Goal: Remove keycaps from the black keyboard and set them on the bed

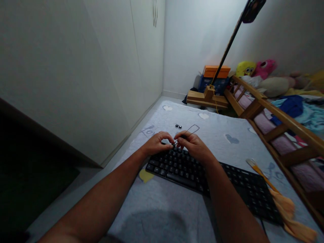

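A black keyboard (186, 168) lies at a slant on a pale patterned cloth. At its far left edge, my left hand (159, 142) has thumb and forefinger curved round a small dark key (173, 145); whether it grips the key is hard to tell. Beside it, my right hand (193, 144) is closed on a thin wire tool (194, 128), whose loop sticks up beyond the fingers and whose tips reach down by the key. Two loose keycaps (178, 126) rest on the cloth just past the hands.
A brush (263, 175) and an orange cloth (291, 216) lie right of the keyboard. Along the right runs a wooden bed rail (286, 118). A pole on a wooden base (207, 98) stands at the back, near an orange box (216, 71). White cabinet doors (101, 67) rise at left.
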The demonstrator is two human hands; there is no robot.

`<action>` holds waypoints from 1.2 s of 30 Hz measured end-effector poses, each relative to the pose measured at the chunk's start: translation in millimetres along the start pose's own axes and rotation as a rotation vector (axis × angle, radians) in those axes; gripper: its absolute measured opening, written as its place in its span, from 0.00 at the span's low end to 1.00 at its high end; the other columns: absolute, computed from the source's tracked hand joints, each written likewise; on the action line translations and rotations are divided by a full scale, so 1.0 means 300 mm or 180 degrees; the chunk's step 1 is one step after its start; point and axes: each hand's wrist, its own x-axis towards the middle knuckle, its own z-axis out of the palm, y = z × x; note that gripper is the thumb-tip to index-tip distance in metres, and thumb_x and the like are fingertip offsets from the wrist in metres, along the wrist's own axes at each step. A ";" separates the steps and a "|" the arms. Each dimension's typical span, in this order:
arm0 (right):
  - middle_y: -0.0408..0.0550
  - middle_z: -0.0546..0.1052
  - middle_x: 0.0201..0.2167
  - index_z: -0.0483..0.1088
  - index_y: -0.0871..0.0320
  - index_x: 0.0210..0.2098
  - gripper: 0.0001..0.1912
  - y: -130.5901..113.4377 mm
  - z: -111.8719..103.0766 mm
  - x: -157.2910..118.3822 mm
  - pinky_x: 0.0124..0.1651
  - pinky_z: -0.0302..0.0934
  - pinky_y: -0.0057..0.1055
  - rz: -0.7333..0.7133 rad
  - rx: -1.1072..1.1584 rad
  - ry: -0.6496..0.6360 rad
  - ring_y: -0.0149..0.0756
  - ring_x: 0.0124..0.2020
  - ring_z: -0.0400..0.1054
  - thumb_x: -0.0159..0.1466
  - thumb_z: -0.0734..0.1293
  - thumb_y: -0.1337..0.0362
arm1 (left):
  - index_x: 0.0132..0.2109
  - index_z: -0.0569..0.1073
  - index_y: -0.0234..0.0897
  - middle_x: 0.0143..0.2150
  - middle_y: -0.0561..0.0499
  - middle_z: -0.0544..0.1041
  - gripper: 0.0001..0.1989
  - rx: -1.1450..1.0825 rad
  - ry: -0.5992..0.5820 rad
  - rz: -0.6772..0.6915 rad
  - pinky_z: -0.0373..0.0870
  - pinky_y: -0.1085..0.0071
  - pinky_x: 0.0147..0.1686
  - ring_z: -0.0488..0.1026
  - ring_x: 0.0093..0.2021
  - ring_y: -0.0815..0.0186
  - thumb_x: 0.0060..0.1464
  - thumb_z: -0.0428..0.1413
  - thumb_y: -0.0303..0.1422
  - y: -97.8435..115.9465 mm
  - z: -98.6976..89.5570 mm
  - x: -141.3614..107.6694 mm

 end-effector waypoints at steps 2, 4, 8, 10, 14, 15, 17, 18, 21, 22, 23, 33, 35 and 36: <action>0.40 0.71 0.26 0.71 0.57 0.41 0.09 -0.008 0.003 -0.006 0.34 0.59 0.29 -0.0136 -0.0002 -0.0100 0.29 0.28 0.64 0.63 0.63 0.61 | 0.35 0.76 0.38 0.38 0.51 0.78 0.07 0.0060 -0.0019 -0.0008 0.64 0.64 0.49 0.72 0.43 0.63 0.49 0.60 0.36 0.001 -0.001 -0.002; 0.41 0.72 0.28 0.72 0.56 0.42 0.09 -0.014 0.006 -0.011 0.35 0.59 0.29 -0.0237 -0.0062 -0.0097 0.29 0.29 0.64 0.63 0.64 0.62 | 0.35 0.76 0.38 0.38 0.51 0.78 0.07 0.0165 -0.0033 -0.0038 0.63 0.64 0.50 0.72 0.44 0.63 0.49 0.60 0.36 0.001 0.000 -0.003; 0.44 0.74 0.34 0.74 0.55 0.37 0.07 -0.024 0.010 -0.016 0.44 0.59 0.33 -0.0508 -0.0416 0.0021 0.32 0.37 0.66 0.61 0.65 0.65 | 0.36 0.76 0.39 0.38 0.51 0.78 0.07 0.0487 0.0087 -0.0139 0.63 0.62 0.51 0.71 0.45 0.62 0.48 0.60 0.36 0.005 0.006 -0.005; 0.44 0.74 0.34 0.74 0.55 0.37 0.07 -0.025 0.012 -0.016 0.45 0.60 0.34 -0.0509 -0.0448 0.0071 0.33 0.38 0.67 0.61 0.64 0.65 | 0.35 0.76 0.39 0.38 0.51 0.78 0.07 0.0621 0.0150 -0.0123 0.63 0.62 0.51 0.70 0.45 0.61 0.48 0.59 0.36 0.011 0.007 -0.006; 0.43 0.75 0.31 0.73 0.55 0.38 0.07 -0.019 0.018 -0.011 0.41 0.61 0.32 -0.0250 -0.0271 0.0235 0.32 0.34 0.68 0.62 0.64 0.64 | 0.36 0.76 0.40 0.38 0.51 0.78 0.06 0.0691 0.0235 -0.0052 0.62 0.62 0.52 0.70 0.45 0.62 0.49 0.59 0.34 0.022 0.006 -0.009; 0.43 0.75 0.30 0.73 0.56 0.38 0.07 -0.017 0.020 -0.010 0.41 0.61 0.32 -0.0226 -0.0258 0.0245 0.32 0.34 0.68 0.62 0.64 0.64 | 0.36 0.76 0.40 0.38 0.52 0.78 0.06 0.0677 0.0246 -0.0056 0.62 0.62 0.52 0.71 0.45 0.62 0.48 0.59 0.33 0.023 0.006 -0.009; 0.43 0.74 0.30 0.73 0.56 0.37 0.07 -0.015 0.021 -0.009 0.40 0.61 0.31 -0.0221 -0.0256 0.0253 0.32 0.34 0.68 0.61 0.64 0.64 | 0.36 0.76 0.40 0.37 0.52 0.78 0.06 0.0634 0.0261 -0.0091 0.63 0.62 0.51 0.71 0.44 0.62 0.48 0.59 0.34 0.025 0.007 -0.010; 0.43 0.74 0.30 0.73 0.56 0.37 0.07 -0.015 0.022 -0.008 0.40 0.61 0.31 -0.0228 -0.0256 0.0260 0.32 0.34 0.68 0.61 0.64 0.64 | 0.36 0.76 0.40 0.37 0.52 0.78 0.06 0.0611 0.0269 -0.0110 0.63 0.63 0.51 0.71 0.44 0.62 0.49 0.59 0.34 0.025 0.008 -0.010; 0.43 0.74 0.30 0.72 0.56 0.37 0.07 -0.017 0.022 -0.009 0.40 0.61 0.31 -0.0254 -0.0272 0.0272 0.31 0.34 0.68 0.61 0.63 0.64 | 0.36 0.76 0.39 0.37 0.51 0.78 0.06 0.0544 0.0275 -0.0158 0.64 0.63 0.50 0.71 0.43 0.62 0.49 0.58 0.34 0.026 0.010 -0.010; 0.43 0.74 0.30 0.72 0.56 0.37 0.07 -0.019 0.022 -0.009 0.40 0.61 0.31 -0.0265 -0.0281 0.0268 0.31 0.34 0.68 0.61 0.63 0.64 | 0.36 0.76 0.39 0.37 0.51 0.78 0.06 0.0525 0.0272 -0.0168 0.64 0.63 0.50 0.71 0.43 0.62 0.48 0.58 0.34 0.026 0.011 -0.010; 0.43 0.74 0.30 0.72 0.56 0.37 0.07 -0.020 0.022 -0.009 0.40 0.61 0.31 -0.0272 -0.0293 0.0266 0.31 0.34 0.68 0.61 0.63 0.64 | 0.36 0.76 0.39 0.37 0.51 0.78 0.06 0.0507 0.0270 -0.0175 0.64 0.63 0.50 0.72 0.44 0.62 0.48 0.58 0.34 0.027 0.011 -0.010; 0.43 0.75 0.31 0.72 0.56 0.38 0.07 -0.013 0.014 -0.012 0.41 0.61 0.31 -0.0253 -0.0345 0.0259 0.32 0.35 0.68 0.62 0.63 0.64 | 0.37 0.75 0.38 0.38 0.51 0.78 0.08 0.0169 0.0060 -0.0322 0.65 0.63 0.50 0.72 0.43 0.62 0.46 0.59 0.33 0.031 0.003 -0.011; 0.43 0.74 0.30 0.72 0.56 0.38 0.07 -0.011 0.015 -0.012 0.40 0.62 0.31 -0.0223 -0.0282 0.0262 0.32 0.33 0.68 0.62 0.63 0.64 | 0.37 0.75 0.38 0.38 0.51 0.78 0.08 0.0073 0.0039 -0.0371 0.65 0.64 0.50 0.73 0.43 0.63 0.46 0.58 0.32 0.035 0.005 -0.011; 0.43 0.74 0.30 0.72 0.56 0.38 0.07 -0.011 0.016 -0.012 0.39 0.62 0.31 -0.0213 -0.0257 0.0272 0.31 0.33 0.68 0.62 0.63 0.63 | 0.37 0.75 0.37 0.38 0.51 0.78 0.08 0.0028 0.0032 -0.0392 0.66 0.64 0.49 0.73 0.42 0.63 0.47 0.58 0.32 0.036 0.005 -0.012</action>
